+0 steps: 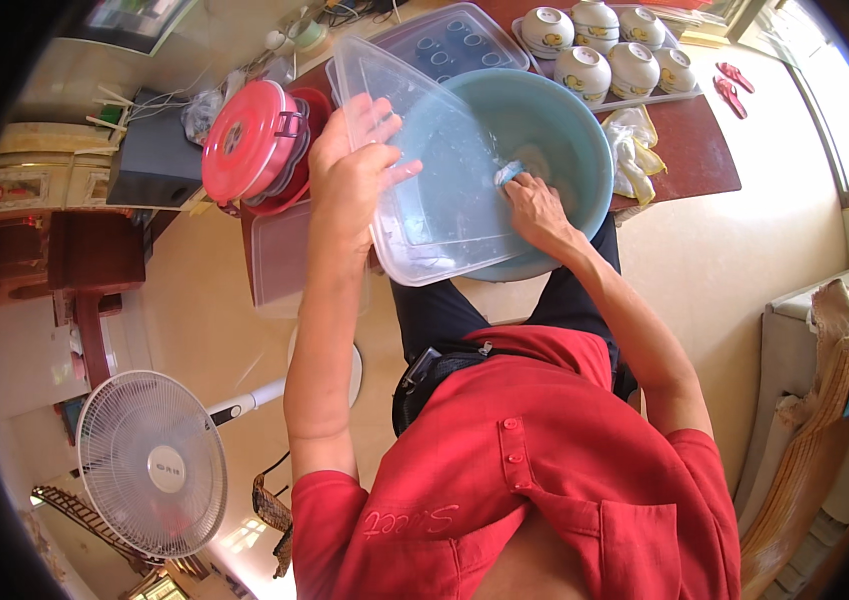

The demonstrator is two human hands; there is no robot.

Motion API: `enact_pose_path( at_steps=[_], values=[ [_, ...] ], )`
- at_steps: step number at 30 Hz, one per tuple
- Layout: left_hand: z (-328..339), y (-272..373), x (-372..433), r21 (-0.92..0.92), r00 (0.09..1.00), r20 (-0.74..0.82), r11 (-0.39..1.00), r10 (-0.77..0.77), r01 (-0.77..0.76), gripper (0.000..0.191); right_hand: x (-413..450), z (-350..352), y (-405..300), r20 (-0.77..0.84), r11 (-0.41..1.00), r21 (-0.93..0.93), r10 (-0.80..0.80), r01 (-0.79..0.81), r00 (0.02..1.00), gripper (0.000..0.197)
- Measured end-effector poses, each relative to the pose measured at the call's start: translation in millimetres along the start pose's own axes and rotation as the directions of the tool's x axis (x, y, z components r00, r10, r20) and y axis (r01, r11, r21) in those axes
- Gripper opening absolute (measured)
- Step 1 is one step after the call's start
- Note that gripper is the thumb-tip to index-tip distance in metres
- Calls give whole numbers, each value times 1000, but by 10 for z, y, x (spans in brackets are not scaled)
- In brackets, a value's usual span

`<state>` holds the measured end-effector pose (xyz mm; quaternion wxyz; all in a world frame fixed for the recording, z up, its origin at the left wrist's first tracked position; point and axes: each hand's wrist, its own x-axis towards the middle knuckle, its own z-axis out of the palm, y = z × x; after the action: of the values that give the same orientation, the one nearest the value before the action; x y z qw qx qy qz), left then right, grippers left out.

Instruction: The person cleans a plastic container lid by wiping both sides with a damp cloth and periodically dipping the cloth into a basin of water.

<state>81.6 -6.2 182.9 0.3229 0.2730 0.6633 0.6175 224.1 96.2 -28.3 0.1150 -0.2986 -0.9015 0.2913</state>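
My left hand (353,169) grips a clear plastic lid (436,187) by its left edge, with some fingers seen through the plastic. The lid is tilted over a large blue plastic basin (595,142). At the lid's right side, my right hand (541,210) presses a small blue-and-white cloth or scrubber (508,174) with its fingertips. Whether the cloth touches the lid or is just beyond its edge, I cannot tell. Inside the basin, pale round shapes (533,161) show dimly, partly hidden by the lid and my hand.
Upturned patterned bowls (586,73) sit on a tray behind the basin, near a white-and-yellow cloth (633,150). Left are pink-lidded containers (248,142) and another clear lid (282,255). A clear plastic box (462,30) lies behind. A standing fan (154,465) is at lower left.
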Motion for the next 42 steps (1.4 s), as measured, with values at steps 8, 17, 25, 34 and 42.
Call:
enact_pose_path(
  at_steps=[8,17,25,34,42],
  values=[
    [-122,357,-252,-65,981,-14,979,194,-194,55,-299,-423,-263,-102,990,-136,-33,19,994,19],
    [-263,357,-328,-73,987,-37,985,157,-159,56,-1027,-2160,-1352,-183,-320,947,-575,-13,798,18],
    [-312,421,-394,-68,984,-90,984,156,-163,53,-1067,-2164,-1438,-272,-468,877,-663,-103,697,15],
    [-419,701,-534,-125,953,-188,956,239,-265,50,-1030,-2158,-1447,-325,-527,839,-684,-134,653,14],
    [-506,591,-476,-203,980,-81,959,182,-195,53,-1079,-2179,-1431,-362,-567,809,-689,-155,628,14]
  ],
)
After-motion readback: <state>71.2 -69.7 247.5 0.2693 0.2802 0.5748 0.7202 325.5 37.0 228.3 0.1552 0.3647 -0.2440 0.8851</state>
